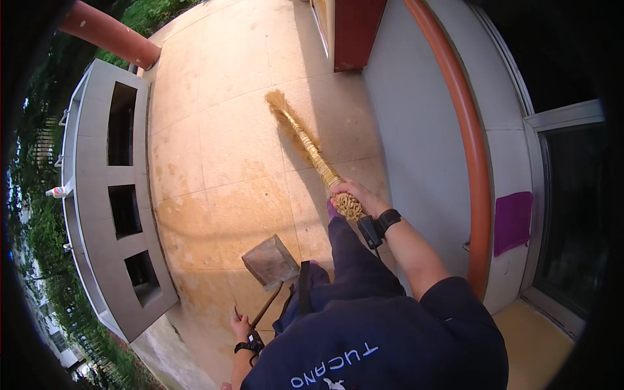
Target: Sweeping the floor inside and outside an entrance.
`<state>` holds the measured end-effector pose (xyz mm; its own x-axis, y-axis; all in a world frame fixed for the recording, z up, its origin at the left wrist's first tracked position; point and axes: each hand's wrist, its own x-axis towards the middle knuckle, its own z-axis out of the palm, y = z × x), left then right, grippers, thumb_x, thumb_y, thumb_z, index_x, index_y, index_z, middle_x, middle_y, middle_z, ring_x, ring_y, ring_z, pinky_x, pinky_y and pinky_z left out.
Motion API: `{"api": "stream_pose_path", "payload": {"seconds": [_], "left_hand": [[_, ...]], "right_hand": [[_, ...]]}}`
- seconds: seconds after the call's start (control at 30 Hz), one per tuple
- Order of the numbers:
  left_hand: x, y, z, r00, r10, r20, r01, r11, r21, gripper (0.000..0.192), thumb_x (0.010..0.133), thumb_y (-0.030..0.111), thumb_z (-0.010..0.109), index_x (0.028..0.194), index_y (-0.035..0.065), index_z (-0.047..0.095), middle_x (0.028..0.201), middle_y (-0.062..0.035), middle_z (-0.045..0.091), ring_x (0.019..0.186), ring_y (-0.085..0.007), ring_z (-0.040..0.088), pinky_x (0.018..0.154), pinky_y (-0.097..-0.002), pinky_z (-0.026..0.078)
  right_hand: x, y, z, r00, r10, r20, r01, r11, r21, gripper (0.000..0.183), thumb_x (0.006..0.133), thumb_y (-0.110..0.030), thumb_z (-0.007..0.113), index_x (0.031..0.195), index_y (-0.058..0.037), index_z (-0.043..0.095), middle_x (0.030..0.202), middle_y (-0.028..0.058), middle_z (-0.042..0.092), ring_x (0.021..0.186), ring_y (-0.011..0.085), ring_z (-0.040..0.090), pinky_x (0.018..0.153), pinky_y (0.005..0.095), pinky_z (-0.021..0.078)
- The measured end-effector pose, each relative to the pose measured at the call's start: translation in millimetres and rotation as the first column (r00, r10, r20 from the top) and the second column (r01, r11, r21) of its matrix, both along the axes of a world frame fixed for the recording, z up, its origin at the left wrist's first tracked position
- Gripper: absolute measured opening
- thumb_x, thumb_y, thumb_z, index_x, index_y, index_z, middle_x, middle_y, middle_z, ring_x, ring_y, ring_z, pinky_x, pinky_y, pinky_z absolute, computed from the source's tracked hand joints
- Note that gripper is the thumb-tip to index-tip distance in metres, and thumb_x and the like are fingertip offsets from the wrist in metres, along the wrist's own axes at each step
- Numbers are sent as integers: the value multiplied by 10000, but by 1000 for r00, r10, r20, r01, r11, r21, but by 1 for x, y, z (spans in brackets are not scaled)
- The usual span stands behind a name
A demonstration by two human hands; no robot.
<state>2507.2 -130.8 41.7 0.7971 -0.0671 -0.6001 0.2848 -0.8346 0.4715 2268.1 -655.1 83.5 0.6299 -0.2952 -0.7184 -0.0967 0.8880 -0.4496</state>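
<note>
My right hand [357,194] is wrapped around the thick butt end of a straw broom [312,146]. The broom's binding of pale strips runs away from me, and its loose bristle tip [276,100] points forward over the tiled floor. At lower left, my left hand [239,325] is closed at the end of the thin handle [267,304] of a dustpan. The worn, square dustpan [271,262] hangs or rests just left of my legs; whether it touches the floor I cannot tell. A small narrow tip sticks up from the left fist.
A tiled parapet [97,131] with rectangular openings borders the left; a bottle [57,191] stands on it. An orange pipe-like rail [465,131] runs along the right wall. A red cabinet-like box [358,34] juts out ahead, and a red column [114,34] rises at far left. A purple cloth [513,223] hangs right.
</note>
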Motion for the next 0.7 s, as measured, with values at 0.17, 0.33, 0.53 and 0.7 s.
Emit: {"api": "stream_pose_path", "payload": {"seconds": [0.17, 0.33, 0.53, 0.7], "left_hand": [[-13, -13, 7, 997, 62, -46, -64, 997, -32, 132, 706, 38, 577, 752, 38, 454, 551, -47, 477, 401, -146, 467, 366, -279, 403], [-24, -41, 6, 994, 13, -109, -6, 998, 57, 121, 720, 70, 573, 754, 33, 463, 553, -57, 488, 393, -151, 478, 368, -283, 405], [-52, -78, 11, 997, -43, -71, 41, 999, -23, 122, 724, 72, 584, 755, 27, 475, 526, -54, 488, 380, -154, 491, 359, -295, 415], [-26, -117, 5, 996, -12, -93, 4, 996, -84, 125, 729, 72, 583, 776, 29, 476, 527, -53, 489, 377, -158, 488, 363, -295, 419]], "right_hand": [[-21, -37, 28, 992, -43, -123, 23, 987, -158, 483, 733, -60, 581, 1159, -50, 354, 675, 78, 523, 486, 148, 553, 413, 274, 480], [-10, -89, -16, 971, -79, -226, 33, 980, -198, 618, 710, -39, 574, 1225, -66, 234, 718, 88, 500, 502, 168, 555, 405, 306, 481], [76, -79, -60, 915, 182, -361, -238, 964, -118, 815, 654, -59, 624, 1306, -58, 134, 919, 177, 500, 651, 208, 570, 498, 329, 492], [113, -85, -45, 893, 442, -89, -444, 896, -7, 566, 722, -53, 591, 1201, -33, 290, 717, 67, 522, 538, 140, 571, 443, 265, 484]]}}
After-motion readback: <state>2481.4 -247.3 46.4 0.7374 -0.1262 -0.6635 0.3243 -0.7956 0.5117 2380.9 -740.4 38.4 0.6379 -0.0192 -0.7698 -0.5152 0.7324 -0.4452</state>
